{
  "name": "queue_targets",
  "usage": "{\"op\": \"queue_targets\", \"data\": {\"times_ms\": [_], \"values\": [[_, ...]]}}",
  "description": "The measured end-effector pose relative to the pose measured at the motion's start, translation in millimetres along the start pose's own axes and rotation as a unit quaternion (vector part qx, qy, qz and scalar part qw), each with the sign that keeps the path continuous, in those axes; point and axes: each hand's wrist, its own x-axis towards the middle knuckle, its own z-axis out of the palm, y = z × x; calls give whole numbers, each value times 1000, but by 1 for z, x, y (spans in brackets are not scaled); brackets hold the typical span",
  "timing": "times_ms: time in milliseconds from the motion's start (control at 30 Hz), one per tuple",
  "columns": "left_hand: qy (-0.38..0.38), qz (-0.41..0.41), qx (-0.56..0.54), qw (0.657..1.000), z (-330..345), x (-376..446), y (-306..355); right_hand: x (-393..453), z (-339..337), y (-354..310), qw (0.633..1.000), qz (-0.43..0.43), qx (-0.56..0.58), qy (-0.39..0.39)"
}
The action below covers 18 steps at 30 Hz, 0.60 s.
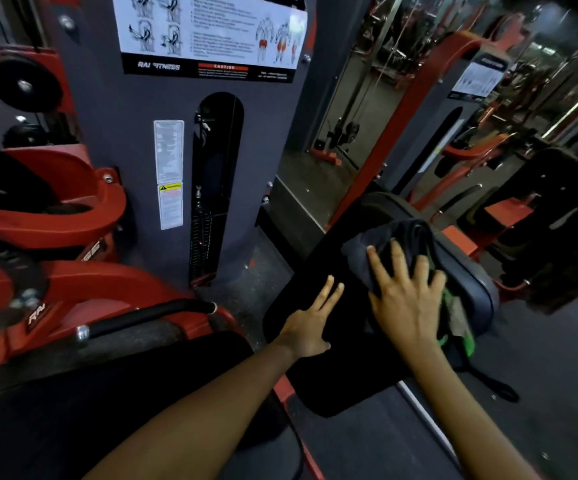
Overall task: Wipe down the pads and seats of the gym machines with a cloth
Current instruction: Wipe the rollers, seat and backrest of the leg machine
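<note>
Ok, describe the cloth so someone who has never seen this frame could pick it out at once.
Start at the tall grey weight tower with the white instruction poster, then drop right to the black pad where both hands rest. The cloth is the crumpled dark grey fabric under the right hand. Unlike the smooth pad, it is wrinkled, with green showing at its lower edge.

Weight tower [190, 174] left (floor [540, 358] right)

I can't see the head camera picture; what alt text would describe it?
A person's right hand presses a dark cloth flat on a black gym machine pad, while the left hand rests open on the pad's near edge. Red and grey machine frames stand to the left.
</note>
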Motion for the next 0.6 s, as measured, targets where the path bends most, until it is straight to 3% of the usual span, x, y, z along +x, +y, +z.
{"op": "queue_targets", "data": {"times_ms": [167, 400, 533, 600], "values": [[-21, -18, 37, 999, -16, -3, -1, -60, 20, -6, 993, -110, 28, -42], [6, -19, 117, 993, -9, -3, 2, -34, -1, 12, 999, 26, 31, 35], [8, -30, 104, 994, 4, 1, 1, -48, 18, -6, 994, -104, 44, 3], [24, -22, 80, 996, 10, 1, -5, -60, 16, 4, 994, -96, 56, 3]]}}
